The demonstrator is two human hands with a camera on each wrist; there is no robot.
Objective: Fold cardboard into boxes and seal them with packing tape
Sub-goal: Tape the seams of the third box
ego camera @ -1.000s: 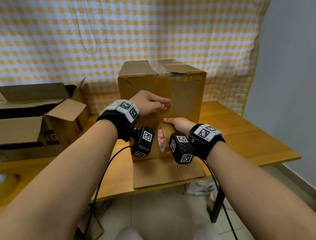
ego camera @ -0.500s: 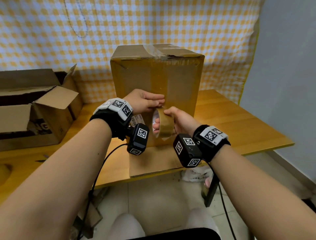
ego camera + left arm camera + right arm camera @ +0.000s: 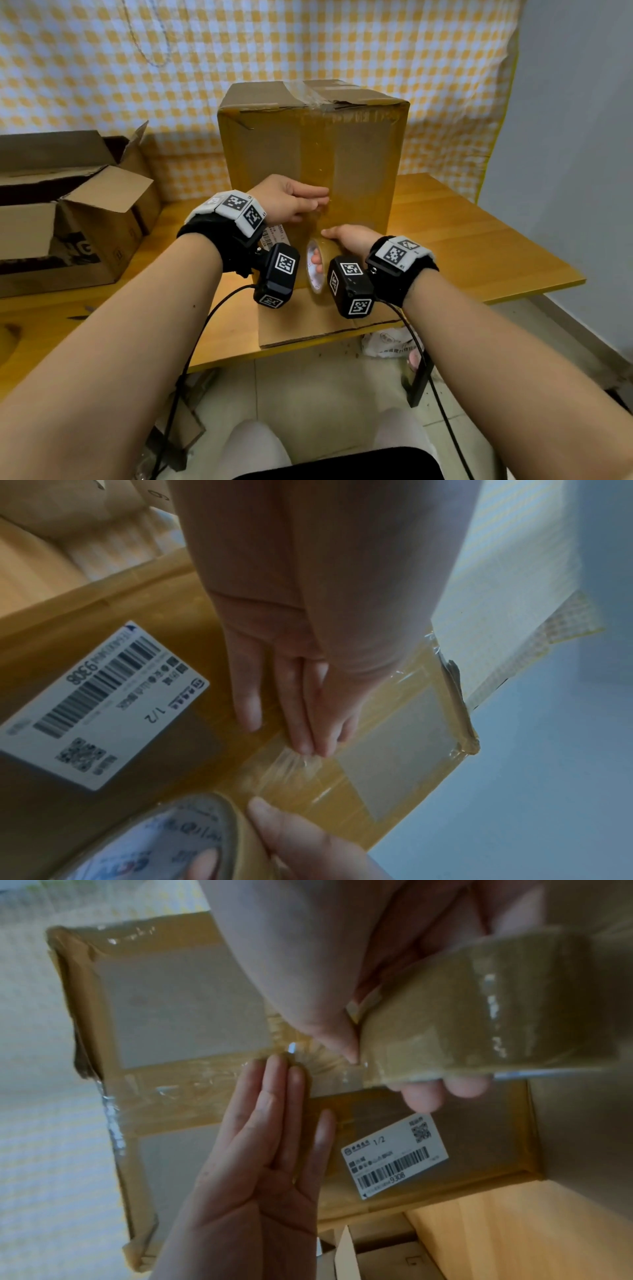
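Left hand [image 3: 291, 202] presses flat on the box's [image 3: 363, 154] vertical tape strip [image 3: 317, 161]; right hand [image 3: 352, 238] grips the tape roll [image 3: 317, 265] directly below.

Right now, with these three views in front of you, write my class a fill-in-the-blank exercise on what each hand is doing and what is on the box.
1. The right hand grips the roll of ____.
2. The left hand presses flat fingers on the tape strip on the upright ____.
3. The white shipping label reads "1/2" and ends in the number ____.
4. The open box stands on the table to the person's ____.

Missing words: tape; box; 9308; left
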